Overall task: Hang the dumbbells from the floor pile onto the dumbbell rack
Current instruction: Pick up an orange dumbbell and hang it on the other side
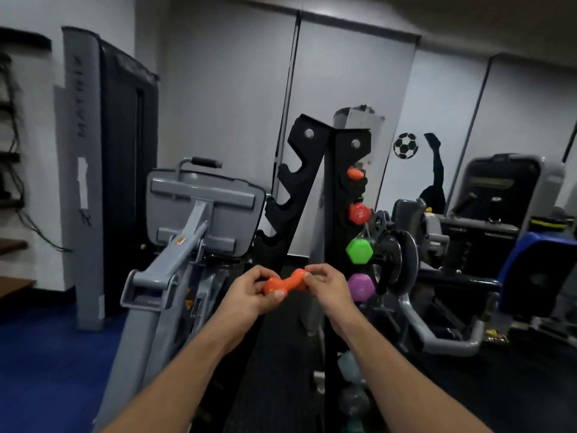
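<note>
Both hands mid-frame, fingers curled: left hand and right hand grip orange dumbbell ends, black rack behind.

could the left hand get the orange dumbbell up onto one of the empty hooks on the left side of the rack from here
Probably yes. The left hand and right hand each grip an end of the orange dumbbell just in front of the rack, whose left-side hooks stand bare above, with nothing between.
</note>
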